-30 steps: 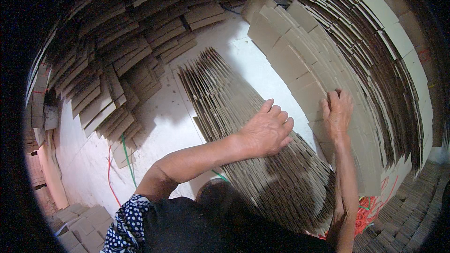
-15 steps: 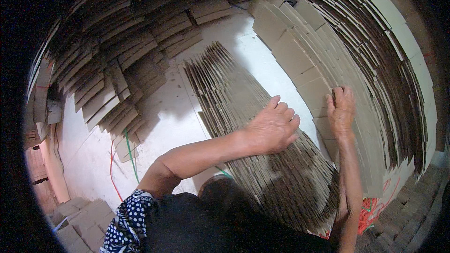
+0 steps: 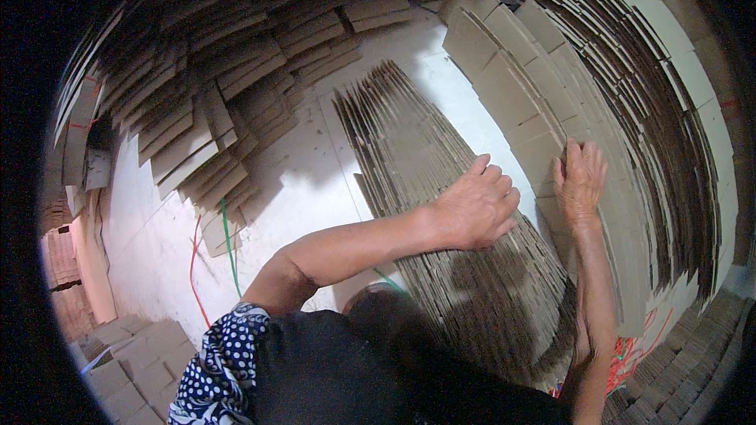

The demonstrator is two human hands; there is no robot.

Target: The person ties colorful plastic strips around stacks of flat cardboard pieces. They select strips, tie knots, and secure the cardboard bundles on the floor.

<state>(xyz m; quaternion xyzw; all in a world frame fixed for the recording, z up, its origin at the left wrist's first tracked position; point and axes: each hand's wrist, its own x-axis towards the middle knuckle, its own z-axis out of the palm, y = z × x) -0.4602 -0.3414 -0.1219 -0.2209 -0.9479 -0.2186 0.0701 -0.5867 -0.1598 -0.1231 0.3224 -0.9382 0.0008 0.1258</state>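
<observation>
Two sets of half-curled fingers (image 3: 502, 182): the left hand (image 3: 476, 208) on the middle row of cardboard sheets (image 3: 409, 142), the right hand (image 3: 581, 185) against the leaning cardboard (image 3: 496, 86) rightward; whether either grips, I cannot tell. Beyond: white floor (image 3: 311, 201), stacked cardboard (image 3: 236, 71) leftward.

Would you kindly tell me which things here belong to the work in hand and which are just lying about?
Apparently in use:
middle cardboard row, beneath the left hand
right cardboard row, at the right hand

Apparently just lying about:
upper-left cardboard stacks
red cord and green cord, left
red tangle, lower right
</observation>
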